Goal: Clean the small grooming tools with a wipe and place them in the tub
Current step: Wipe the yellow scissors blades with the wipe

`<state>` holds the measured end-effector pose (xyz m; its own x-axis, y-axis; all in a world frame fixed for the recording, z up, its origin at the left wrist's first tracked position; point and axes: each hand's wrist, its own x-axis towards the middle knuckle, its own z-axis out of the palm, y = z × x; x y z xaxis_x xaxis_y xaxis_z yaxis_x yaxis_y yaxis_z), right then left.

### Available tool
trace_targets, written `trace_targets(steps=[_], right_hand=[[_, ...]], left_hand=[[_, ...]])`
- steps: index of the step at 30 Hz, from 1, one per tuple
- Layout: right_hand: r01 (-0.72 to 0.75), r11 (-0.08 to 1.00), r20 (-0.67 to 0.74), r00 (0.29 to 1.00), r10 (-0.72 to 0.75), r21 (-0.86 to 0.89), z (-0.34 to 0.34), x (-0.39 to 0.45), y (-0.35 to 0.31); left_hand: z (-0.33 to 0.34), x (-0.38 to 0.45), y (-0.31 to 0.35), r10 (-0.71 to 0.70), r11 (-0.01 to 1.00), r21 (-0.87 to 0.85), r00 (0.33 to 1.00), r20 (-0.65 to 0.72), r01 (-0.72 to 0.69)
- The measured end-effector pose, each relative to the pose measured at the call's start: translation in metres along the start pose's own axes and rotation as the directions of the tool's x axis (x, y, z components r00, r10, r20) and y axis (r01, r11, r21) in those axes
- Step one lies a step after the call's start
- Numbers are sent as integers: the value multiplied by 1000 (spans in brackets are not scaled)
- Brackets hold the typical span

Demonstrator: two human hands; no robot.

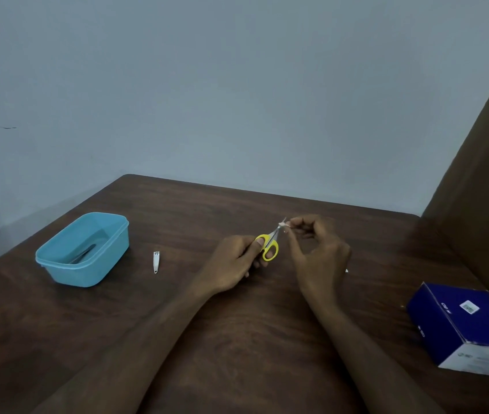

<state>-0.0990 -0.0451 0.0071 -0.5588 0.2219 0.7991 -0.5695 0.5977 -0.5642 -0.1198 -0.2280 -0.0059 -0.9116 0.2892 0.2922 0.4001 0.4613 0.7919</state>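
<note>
The dark brown wood-grain desk (237, 339) has its far edge running along a pale blue-grey wall, its far left corner rounded, and its left edge slanting toward the near left. A brown panel rises past its right side. Broad bare desk lies between the forearms and in front of the hands.

The small yellow-handled scissors (269, 245) are held above the middle of the desk, their long axis tilted, steel blades pointing up and away to the right, handles down toward the left. The left hand (232, 264) grips the yellow loops, fingers curled round them. The right hand (317, 249) pinches a small white wipe (282, 225) against the blades near the tip.

A small silver nail clipper (156, 262) lies flat to the left of the hands, lengthwise toward the viewer. Further left stands the light blue rectangular plastic tub (87, 273), near the left edge, with a dark slender tool inside. A dark blue cardboard box (470, 327) sits at the near right.
</note>
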Motion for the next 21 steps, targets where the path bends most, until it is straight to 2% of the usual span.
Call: trace_targets(steps=[4,6,9,13,21], right_hand=[[141,987,242,963,-117,-83,11,-11,5],[192,977,299,941,-157,-90,15,-14,5],[198,975,296,941,-162,-97,13,-11,6],[104,990,175,981,-86,-92,7,-1,13],[92,995,245,966,-79,-45,7,-12,1]], left_hand=[[2,-2,0,46,998,35,999,-7,-46],[1,-1,0,24,1000,19,999,-42,-23],[0,-1,0,27,999,36,999,-47,-25],[0,-1,2,68,991,114,997,32,-71],[-1,-2,0,48,996,76,999,-15,-47]])
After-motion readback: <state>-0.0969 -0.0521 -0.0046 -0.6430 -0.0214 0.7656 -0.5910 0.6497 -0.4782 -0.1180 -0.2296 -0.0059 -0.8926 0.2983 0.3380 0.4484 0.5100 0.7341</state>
